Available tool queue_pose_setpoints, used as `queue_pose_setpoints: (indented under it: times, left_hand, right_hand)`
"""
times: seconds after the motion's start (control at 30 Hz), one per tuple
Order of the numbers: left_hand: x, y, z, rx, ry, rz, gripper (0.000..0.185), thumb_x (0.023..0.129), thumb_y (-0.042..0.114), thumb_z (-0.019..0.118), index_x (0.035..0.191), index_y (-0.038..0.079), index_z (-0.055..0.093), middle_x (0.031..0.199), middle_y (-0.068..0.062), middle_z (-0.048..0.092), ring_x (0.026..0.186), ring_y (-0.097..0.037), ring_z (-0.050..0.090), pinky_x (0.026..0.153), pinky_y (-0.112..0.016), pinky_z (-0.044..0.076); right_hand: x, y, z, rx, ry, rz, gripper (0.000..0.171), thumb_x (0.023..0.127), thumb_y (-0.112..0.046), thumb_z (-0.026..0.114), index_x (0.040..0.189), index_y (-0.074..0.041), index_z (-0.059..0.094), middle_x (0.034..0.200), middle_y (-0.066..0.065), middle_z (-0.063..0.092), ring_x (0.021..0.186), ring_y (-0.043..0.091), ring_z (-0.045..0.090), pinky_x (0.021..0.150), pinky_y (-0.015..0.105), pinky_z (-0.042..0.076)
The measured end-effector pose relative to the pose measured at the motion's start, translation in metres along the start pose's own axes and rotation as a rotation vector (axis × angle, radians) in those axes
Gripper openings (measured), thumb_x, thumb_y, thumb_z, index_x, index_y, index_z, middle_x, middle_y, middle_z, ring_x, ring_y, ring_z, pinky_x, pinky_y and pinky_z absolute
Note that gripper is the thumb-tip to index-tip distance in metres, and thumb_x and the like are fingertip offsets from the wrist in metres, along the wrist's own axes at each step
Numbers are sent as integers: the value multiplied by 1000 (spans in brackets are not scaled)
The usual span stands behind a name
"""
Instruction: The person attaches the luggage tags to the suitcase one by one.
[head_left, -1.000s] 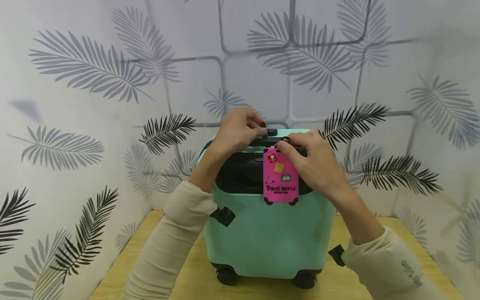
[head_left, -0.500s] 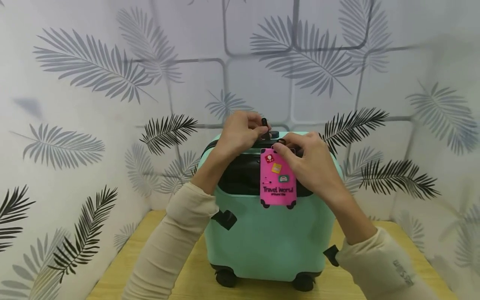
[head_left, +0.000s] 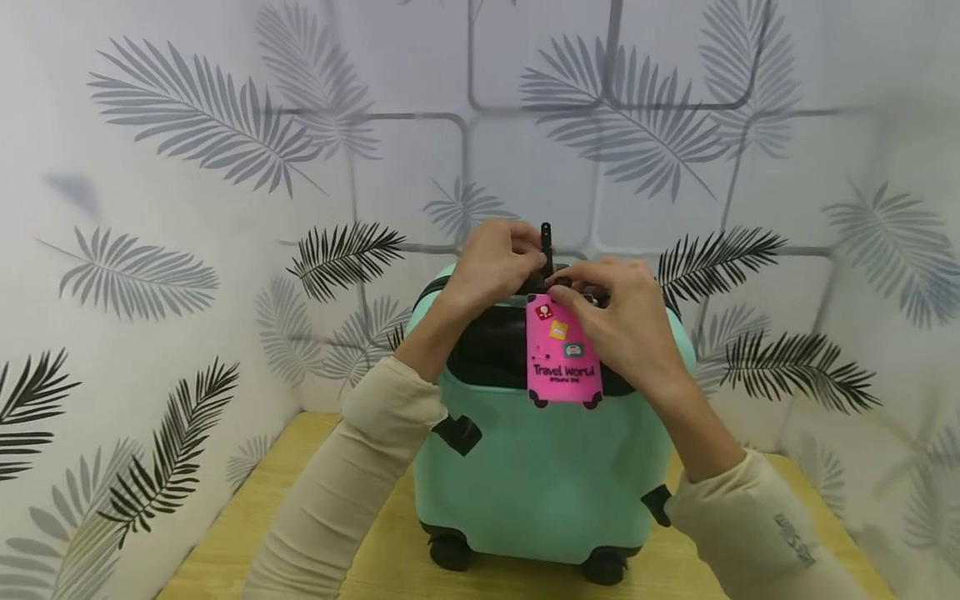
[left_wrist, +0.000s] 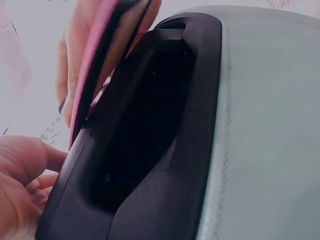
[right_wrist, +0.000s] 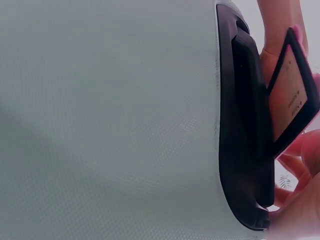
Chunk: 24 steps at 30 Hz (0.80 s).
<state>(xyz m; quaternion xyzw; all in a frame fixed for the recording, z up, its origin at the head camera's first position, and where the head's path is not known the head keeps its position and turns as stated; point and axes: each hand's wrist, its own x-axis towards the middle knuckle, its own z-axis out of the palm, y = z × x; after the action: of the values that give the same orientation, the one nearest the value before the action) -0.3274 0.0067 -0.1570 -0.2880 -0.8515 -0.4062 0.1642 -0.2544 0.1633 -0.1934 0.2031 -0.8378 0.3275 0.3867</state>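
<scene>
A mint-green suitcase (head_left: 540, 475) stands upright on its wheels. Over its black handle panel (head_left: 487, 346) hangs a pink luggage tag (head_left: 562, 367) printed "Travel World", stuck with small coloured emblems. My right hand (head_left: 630, 321) pinches the tag's top end between thumb and fingers. At the suitcase's top, my left hand (head_left: 498, 258) pinches a black strap (head_left: 546, 242), whose holed end points up past the fingertips. Both hands' fingertips nearly meet at the strap. The right wrist view shows the tag's back with a pale card window (right_wrist: 287, 95). Part of the strap is hidden behind the fingers.
The suitcase rests on a light wooden table (head_left: 247, 517), its black wheels (head_left: 450, 552) at the bottom corners. Leaf-patterned walls (head_left: 375, 183) close in behind and at both sides. Black wrist mounts (head_left: 459, 435) project from the sleeves.
The black strap's end has risen out of my left fingers and now stands taller. My left hand has drawn closer to my right, which keeps its pinch on the tag.
</scene>
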Motion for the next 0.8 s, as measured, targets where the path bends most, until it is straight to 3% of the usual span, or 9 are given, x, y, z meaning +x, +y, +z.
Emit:
queue_pose_setpoints:
  times: [0.17, 0.27, 0.4, 0.67, 0.8]
  left_hand:
    - [-2, 2, 3, -23, 84, 73, 12, 93, 12, 63, 100, 14, 72, 90, -3, 75, 79, -14, 69, 67, -24, 48]
    - [-3, 4, 2, -22, 132, 110, 11, 93, 12, 62, 95, 17, 72, 88, 0, 74, 78, -12, 69, 64, -23, 45]
    - [-3, 6, 1, -44, 166, 142, 13, 92, 10, 61, 92, 18, 71, 87, 0, 74, 75, -11, 70, 61, -23, 47]
    - [-3, 5, 4, -69, 190, 204, 16, 91, 8, 60, 100, 18, 68, 83, 1, 74, 76, -14, 72, 60, -22, 48]
    - [-5, 2, 4, -51, 178, 291, 14, 91, 7, 61, 100, 17, 61, 83, -2, 74, 73, -16, 72, 54, -22, 44]
  right_hand:
    - [0, 2, 2, -22, 53, 26, 9, 84, -17, 78, 91, -12, 77, 79, 3, 65, 77, 17, 54, 74, 34, 39]
    - [2, 2, 3, -21, 60, 44, 9, 83, -18, 78, 90, -12, 76, 78, 2, 68, 75, 15, 53, 69, 33, 40]
    - [6, 3, 3, -2, 67, 53, 9, 84, -18, 78, 90, -12, 76, 76, 2, 69, 72, 13, 54, 71, 32, 40]
    - [8, 2, 5, 31, 62, 67, 8, 86, -12, 73, 94, -10, 76, 79, 5, 72, 78, 18, 53, 75, 33, 36]
    - [8, 4, 5, 41, 66, 76, 9, 87, -9, 71, 95, -11, 75, 79, 6, 73, 82, 20, 53, 73, 33, 35]
